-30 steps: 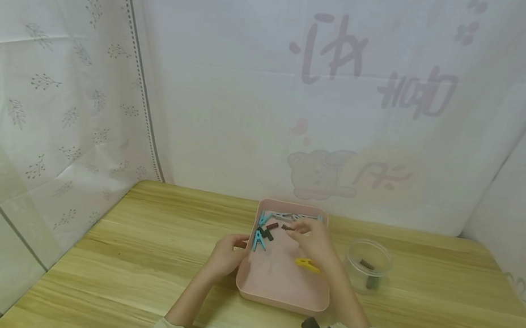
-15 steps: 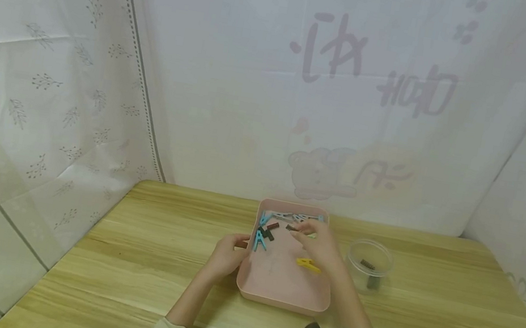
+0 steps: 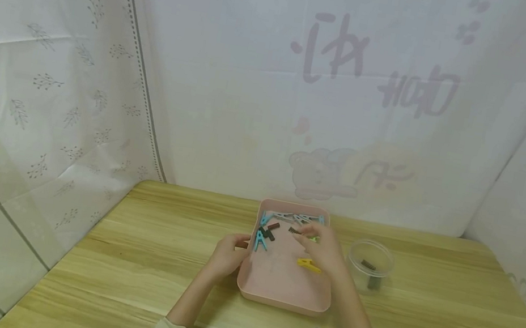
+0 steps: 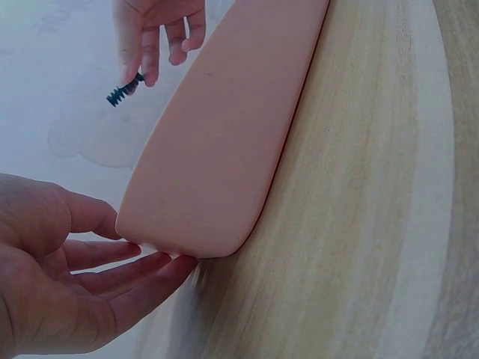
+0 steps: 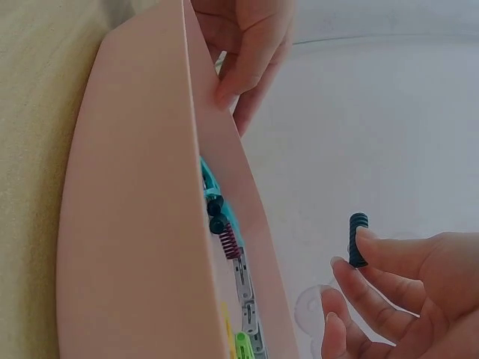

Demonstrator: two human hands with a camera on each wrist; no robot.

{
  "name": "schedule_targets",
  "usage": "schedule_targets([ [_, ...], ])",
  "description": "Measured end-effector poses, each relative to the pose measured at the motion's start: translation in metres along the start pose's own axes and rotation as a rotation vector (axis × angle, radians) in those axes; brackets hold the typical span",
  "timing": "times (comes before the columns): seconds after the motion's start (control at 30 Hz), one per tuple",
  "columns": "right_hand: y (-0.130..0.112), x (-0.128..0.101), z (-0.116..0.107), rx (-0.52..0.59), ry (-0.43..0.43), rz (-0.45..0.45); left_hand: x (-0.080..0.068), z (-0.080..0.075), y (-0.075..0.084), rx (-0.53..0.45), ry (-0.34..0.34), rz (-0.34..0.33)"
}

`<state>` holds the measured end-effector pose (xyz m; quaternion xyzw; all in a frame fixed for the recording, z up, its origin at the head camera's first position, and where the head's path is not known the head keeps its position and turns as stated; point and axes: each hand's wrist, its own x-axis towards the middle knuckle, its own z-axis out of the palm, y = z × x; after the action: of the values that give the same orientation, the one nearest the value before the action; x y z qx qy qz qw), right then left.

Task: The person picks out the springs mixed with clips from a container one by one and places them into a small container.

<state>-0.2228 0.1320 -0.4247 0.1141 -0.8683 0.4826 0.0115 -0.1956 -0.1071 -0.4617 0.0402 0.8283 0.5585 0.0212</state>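
My right hand [image 3: 324, 248] pinches a dark green coil spring [image 5: 358, 239] between thumb and fingertips, above the far part of a pink tray [image 3: 274, 286]. At the tray's left side my left hand [image 3: 226, 256] grips the wall. Its thumb lies over the rim and its fingers rest against the outside, as the left wrist view shows. Inside the tray lie blue clothespins [image 3: 260, 240], grey clothespins [image 3: 284, 217], a yellow clothespin [image 3: 309, 265] and a green clothespin [image 5: 244, 346], partly hidden. A dark red spring [image 3: 274, 226] and dark springs [image 3: 267, 233] lie near the left wall.
Right of the tray stands a round clear plastic tub [image 3: 370, 256] with a dark spring [image 3: 368, 265] and another dark item in it. The wooden table [image 3: 123, 262] ends at a white printed curtain [image 3: 228, 124] behind.
My right hand has shifted slightly right and toward me, still pinching the spring. My left hand and the tray have hardly moved.
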Motion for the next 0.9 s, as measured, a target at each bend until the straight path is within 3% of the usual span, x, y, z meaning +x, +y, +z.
schedule_targets([
  [0.9,-0.001,-0.012,-0.001,0.032,0.033,0.013,-0.001,0.0,0.001,0.012,-0.004,0.011],
])
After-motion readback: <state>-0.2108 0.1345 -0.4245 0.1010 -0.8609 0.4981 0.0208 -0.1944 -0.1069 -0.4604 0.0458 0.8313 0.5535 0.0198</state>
